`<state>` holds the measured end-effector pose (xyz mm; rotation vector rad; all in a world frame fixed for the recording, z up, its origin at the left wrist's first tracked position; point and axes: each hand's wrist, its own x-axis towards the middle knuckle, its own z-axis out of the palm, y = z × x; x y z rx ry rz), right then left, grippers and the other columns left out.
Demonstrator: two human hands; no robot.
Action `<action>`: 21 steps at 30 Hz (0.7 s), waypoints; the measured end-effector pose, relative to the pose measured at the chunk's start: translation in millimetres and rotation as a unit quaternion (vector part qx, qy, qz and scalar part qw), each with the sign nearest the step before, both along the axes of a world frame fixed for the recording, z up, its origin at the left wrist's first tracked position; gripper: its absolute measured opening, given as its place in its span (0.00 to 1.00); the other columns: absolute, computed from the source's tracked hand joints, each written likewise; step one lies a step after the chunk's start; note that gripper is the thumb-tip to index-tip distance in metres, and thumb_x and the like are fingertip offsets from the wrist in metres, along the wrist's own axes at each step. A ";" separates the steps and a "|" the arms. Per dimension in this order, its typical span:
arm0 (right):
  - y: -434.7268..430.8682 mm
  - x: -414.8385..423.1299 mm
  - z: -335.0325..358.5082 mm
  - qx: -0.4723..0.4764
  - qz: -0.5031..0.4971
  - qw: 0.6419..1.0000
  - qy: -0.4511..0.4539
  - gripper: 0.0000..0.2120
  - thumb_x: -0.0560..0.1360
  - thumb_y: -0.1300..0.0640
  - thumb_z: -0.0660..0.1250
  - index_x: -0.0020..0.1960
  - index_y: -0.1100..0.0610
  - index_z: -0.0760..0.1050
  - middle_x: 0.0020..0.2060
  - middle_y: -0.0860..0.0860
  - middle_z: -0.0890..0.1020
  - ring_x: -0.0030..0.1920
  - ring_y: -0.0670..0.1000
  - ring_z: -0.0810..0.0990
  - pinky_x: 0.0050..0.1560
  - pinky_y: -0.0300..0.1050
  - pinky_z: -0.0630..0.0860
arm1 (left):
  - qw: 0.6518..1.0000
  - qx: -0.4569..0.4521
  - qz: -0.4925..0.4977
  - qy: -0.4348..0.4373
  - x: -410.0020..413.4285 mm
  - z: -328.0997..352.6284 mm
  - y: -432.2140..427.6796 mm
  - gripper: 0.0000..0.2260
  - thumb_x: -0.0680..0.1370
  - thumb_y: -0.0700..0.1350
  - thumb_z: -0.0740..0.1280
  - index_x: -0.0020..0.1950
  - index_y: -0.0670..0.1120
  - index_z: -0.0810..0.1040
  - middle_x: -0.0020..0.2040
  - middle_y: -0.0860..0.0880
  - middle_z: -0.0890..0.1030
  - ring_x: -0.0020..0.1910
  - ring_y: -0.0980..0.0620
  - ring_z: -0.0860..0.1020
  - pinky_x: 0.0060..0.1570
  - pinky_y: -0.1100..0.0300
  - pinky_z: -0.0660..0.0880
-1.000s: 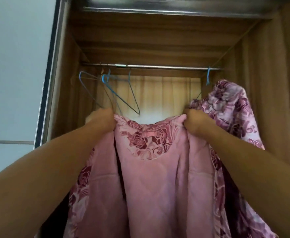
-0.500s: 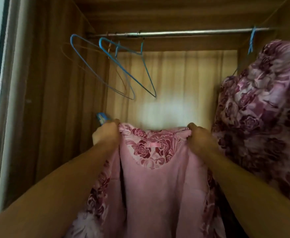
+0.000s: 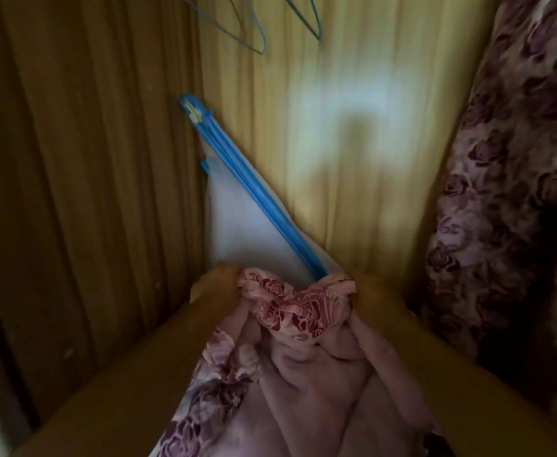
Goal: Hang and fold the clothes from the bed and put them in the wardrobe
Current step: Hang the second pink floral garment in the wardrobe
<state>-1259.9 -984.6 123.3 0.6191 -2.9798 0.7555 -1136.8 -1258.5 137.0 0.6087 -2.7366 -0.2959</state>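
Sunk lower inside the brown wooden wardrobe (image 3: pixel 89 192), the left hand (image 3: pixel 216 285) and right hand (image 3: pixel 374 298) have drawn together, bunching the pink rose-patterned fabric garment (image 3: pixel 303 351) at lower centre. Each hand seems clamped on its neckline, though blur hides the fingers.

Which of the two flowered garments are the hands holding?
The pinker garment at bottom centre, gripped by left hand and right hand; the darker garment at the right is untouched.
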 end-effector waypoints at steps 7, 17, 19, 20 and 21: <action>6.9 -21.7 -42.3 -0.009 0.036 0.985 0.168 0.13 0.68 0.47 0.69 0.50 0.50 0.73 0.46 0.50 0.81 0.45 0.54 0.83 0.47 0.49 0.79 | 0.998 0.012 -0.038 -0.048 -8.0 -39.7 -39.4 0.33 0.64 0.70 0.54 0.70 0.68 0.62 0.68 0.57 0.74 0.63 0.45 0.78 0.60 0.45 0.76; 1.7 78.7 152.5 -0.044 0.107 0.988 0.104 0.26 0.72 0.35 0.65 0.64 0.49 0.77 0.57 0.47 0.79 0.56 0.51 0.78 0.58 0.48 0.76 | 0.994 0.065 -0.075 -0.043 52.0 115.3 19.3 0.28 0.78 0.54 0.71 0.75 0.49 0.68 0.69 0.46 0.72 0.63 0.47 0.75 0.62 0.60 0.71; 7.4 92.7 192.7 -0.014 0.110 0.984 0.141 0.21 0.77 0.41 0.66 0.65 0.51 0.76 0.59 0.48 0.78 0.57 0.52 0.78 0.58 0.48 0.76 | 0.996 0.033 -0.076 -0.019 61.9 149.0 29.0 0.27 0.77 0.56 0.71 0.74 0.49 0.70 0.68 0.45 0.74 0.63 0.48 0.75 0.58 0.63 0.71; 11.7 99.5 211.0 -0.003 0.108 0.982 0.155 0.19 0.78 0.43 0.66 0.64 0.53 0.77 0.59 0.48 0.78 0.56 0.52 0.78 0.59 0.48 0.76 | 0.997 0.025 -0.078 -0.006 68.5 167.4 34.0 0.27 0.78 0.55 0.70 0.74 0.48 0.71 0.67 0.45 0.75 0.62 0.48 0.75 0.55 0.65 0.70; 16.1 106.3 227.5 0.000 0.106 0.980 0.168 0.18 0.78 0.44 0.66 0.62 0.54 0.78 0.58 0.50 0.80 0.55 0.53 0.78 0.59 0.49 0.77 | 0.996 0.025 -0.082 0.005 74.6 186.6 38.2 0.25 0.78 0.53 0.70 0.73 0.46 0.71 0.66 0.44 0.75 0.60 0.49 0.75 0.50 0.67 0.68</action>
